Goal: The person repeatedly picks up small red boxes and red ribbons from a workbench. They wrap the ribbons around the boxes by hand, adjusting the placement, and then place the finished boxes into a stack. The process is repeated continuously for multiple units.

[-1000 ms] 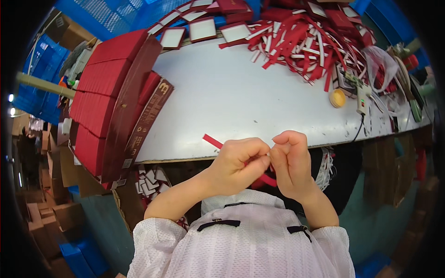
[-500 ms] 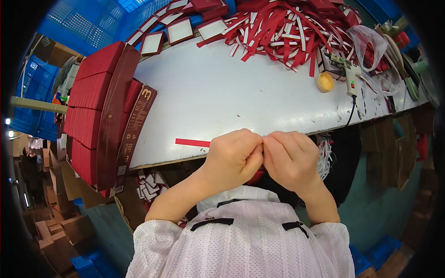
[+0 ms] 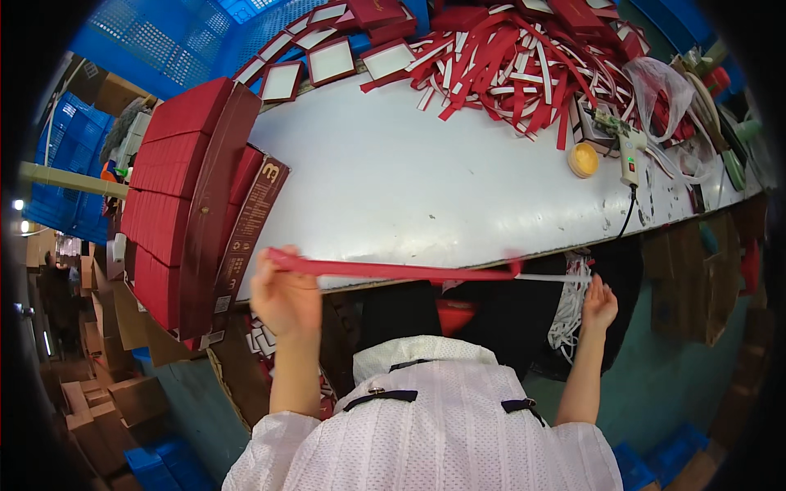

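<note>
A red strip (image 3: 401, 270) is stretched sideways between my hands along the table's near edge. At its left end my left hand (image 3: 286, 295) is closed around it. My right hand (image 3: 600, 304) pinches the end of a thin white strip (image 3: 550, 278), which pulls away from the red one near its right end like a peeled backing. Just below my right hand hangs a bunch of white strips (image 3: 567, 323). The red strip is somewhat blurred by motion, and its left tip is partly hidden by my fingers.
A carton of red boxes (image 3: 168, 196) stands tilted at the left of the white table (image 3: 368, 180). Open red box parts (image 3: 332, 59) and a heap of red strips (image 3: 508, 74) lie at the back. A yellow-filled tub (image 3: 583, 159) and a corded glue gun (image 3: 629, 151) sit at the right.
My hands, together before, have spread far apart. The red strip is now drawn out between them, and its white strip is peeling off toward my right hand. The view has shifted slightly.
</note>
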The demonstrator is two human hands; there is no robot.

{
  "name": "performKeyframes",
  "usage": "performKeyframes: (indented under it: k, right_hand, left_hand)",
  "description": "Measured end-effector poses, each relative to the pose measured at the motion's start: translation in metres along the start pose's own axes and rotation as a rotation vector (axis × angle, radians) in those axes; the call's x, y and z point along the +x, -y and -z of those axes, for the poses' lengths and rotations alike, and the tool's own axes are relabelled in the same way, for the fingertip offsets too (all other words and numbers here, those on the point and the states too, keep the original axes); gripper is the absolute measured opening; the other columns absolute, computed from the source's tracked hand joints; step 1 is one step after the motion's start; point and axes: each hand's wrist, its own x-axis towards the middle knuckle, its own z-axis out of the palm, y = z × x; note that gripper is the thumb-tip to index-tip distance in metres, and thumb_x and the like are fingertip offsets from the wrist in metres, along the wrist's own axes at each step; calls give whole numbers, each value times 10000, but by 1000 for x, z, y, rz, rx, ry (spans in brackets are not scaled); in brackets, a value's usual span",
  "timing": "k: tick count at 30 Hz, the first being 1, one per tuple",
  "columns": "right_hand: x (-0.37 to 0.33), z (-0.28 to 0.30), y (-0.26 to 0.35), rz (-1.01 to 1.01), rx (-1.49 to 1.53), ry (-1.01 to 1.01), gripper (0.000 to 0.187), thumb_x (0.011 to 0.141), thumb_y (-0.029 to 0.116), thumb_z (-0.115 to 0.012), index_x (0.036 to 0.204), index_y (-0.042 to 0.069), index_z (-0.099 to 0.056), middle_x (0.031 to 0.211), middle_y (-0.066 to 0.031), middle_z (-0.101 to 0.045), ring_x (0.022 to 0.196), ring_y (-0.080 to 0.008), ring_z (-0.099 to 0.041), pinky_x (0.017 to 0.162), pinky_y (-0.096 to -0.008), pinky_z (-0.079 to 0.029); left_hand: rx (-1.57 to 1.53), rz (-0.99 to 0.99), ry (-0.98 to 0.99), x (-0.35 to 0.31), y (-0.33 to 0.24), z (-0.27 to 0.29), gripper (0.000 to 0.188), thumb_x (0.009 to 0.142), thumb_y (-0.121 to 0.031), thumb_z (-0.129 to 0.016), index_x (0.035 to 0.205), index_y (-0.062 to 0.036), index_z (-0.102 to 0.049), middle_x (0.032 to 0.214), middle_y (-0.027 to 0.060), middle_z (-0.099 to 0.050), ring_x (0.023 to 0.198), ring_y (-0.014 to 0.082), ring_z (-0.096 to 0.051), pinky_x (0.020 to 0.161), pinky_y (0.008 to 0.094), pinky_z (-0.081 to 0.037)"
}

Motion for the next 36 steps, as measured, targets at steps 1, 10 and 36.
performKeyframes:
  k: [1,10,36]
  right_hand:
    - [15,15,4,46,-54,-54,321,770,98,-398,1042,-71,-404,1059,-212,-479,996,-282,-477,837,-330,-390]
    - [-108,-92,1,982,-1109,311,258,747,86,-489,981,-18,-513,858,-79,-539,714,-105,-497,612,-201,-392]
    - [-212,-136,45,651,-389,1025,312,826,185,-433,568,14,-466,516,-123,-524,347,-152,-493,304,-201,-378]
  left_hand:
    - [-26,-45,28,4,-12,3,167,753,-108,-433,891,-46,-505,823,133,-558,738,192,-556,663,312,-479]
    - [66,321,516,-17,4,-62,86,792,-53,-402,872,-29,-422,808,256,-528,764,341,-557,665,431,-487]
    - [2067,-186,570,256,115,-34,245,674,-336,-609,803,-129,-590,1056,140,-418,1036,248,-357,820,392,-228]
